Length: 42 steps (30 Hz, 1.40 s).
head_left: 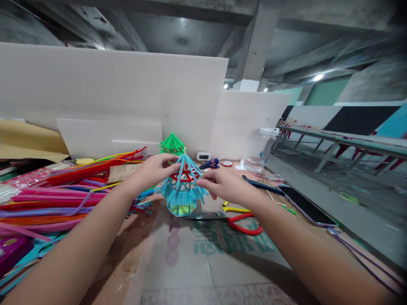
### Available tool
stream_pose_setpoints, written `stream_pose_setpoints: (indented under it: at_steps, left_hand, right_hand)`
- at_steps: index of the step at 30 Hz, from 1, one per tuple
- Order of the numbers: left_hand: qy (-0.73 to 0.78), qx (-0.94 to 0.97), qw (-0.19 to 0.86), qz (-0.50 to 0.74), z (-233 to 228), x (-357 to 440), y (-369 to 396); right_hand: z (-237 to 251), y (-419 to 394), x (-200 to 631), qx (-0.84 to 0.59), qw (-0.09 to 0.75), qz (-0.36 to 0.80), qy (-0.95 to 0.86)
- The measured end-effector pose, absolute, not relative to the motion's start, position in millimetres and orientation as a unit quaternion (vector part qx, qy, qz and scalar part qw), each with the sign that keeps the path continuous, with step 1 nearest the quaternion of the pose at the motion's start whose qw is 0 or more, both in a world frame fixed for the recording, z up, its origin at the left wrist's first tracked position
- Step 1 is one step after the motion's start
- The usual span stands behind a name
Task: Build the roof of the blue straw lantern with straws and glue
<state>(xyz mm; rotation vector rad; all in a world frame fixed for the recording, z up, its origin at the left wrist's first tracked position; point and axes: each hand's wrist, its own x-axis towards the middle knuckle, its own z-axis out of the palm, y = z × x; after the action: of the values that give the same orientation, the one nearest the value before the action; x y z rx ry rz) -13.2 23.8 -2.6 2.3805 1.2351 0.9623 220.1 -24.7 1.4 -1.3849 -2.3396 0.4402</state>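
Note:
A small blue pipe-cleaner pavilion (182, 190) with a red frame inside its roof stands on the cardboard-covered table (203, 262). My left hand (151, 171) grips its roof from the left, fingers curled over the top. From the right, my right hand (222, 184) pinches the roof's edge with its fingertips. A green pavilion (172, 144) of the same kind stands just behind.
A big pile of coloured pipe cleaners (54, 190) lies at the left. Red-handled scissors (237, 220) lie in front of the pavilion, a phone (307, 206) at the right edge, a clear plastic jar (265, 148) behind. White foam boards (127, 97) wall the back.

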Motion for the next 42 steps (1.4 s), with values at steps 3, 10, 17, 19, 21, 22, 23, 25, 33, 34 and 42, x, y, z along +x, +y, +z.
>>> stream_pose_setpoints:
  at_steps: [3, 10, 17, 19, 21, 22, 23, 25, 33, 34, 42]
  left_hand:
    - [0.428, 0.825, 0.154, 0.335, -2.8, -13.2, 24.2]
    - [0.424, 0.827, 0.152, 0.337, -1.9, -12.2, 22.7]
    - [0.424, 0.829, 0.148, 0.334, -2.1, -12.6, 23.2]
    - [0.422, 0.829, 0.15, 0.334, -2.3, -12.6, 23.3]
    - [0.422, 0.829, 0.154, 0.333, -2.5, -12.6, 23.7]
    - [0.422, 0.829, 0.155, 0.333, -2.6, -12.6, 24.0]
    - [0.421, 0.829, 0.156, 0.333, -2.8, -12.6, 24.4]
    - [0.415, 0.829, 0.159, 0.339, -3.1, -12.8, 25.1]
    - [0.431, 0.807, 0.198, 0.351, -2.0, -11.9, 20.3]
    - [0.429, 0.807, 0.202, 0.352, -1.9, -11.7, 20.2]
    - [0.463, 0.783, 0.145, 0.389, 11.2, -29.6, 21.4]
  right_hand:
    - [-3.9, -24.1, 215.9, -0.495, 0.205, 0.173, -0.826]
    - [-11.0, -20.5, 212.0, -0.456, 0.253, 0.227, -0.822]
    - [-16.1, -17.4, 207.6, -0.44, 0.265, 0.295, -0.806]
    - [-16.6, -18.0, 207.2, -0.442, 0.264, 0.287, -0.808]
    - [-16.6, -19.4, 206.7, -0.446, 0.259, 0.276, -0.811]
    - [-16.3, -20.3, 206.3, -0.447, 0.256, 0.268, -0.814]
    - [-15.6, -21.3, 206.1, -0.447, 0.256, 0.255, -0.819]
    - [-12.6, -23.1, 206.7, -0.447, 0.26, 0.217, -0.828]
    - [21.4, -17.8, 245.7, -0.517, 0.234, 0.137, -0.812]
    - [24.1, -13.7, 253.1, -0.529, 0.225, 0.134, -0.807]
    - [-11.1, 63.9, 304.8, -0.706, 0.114, -0.031, -0.699]
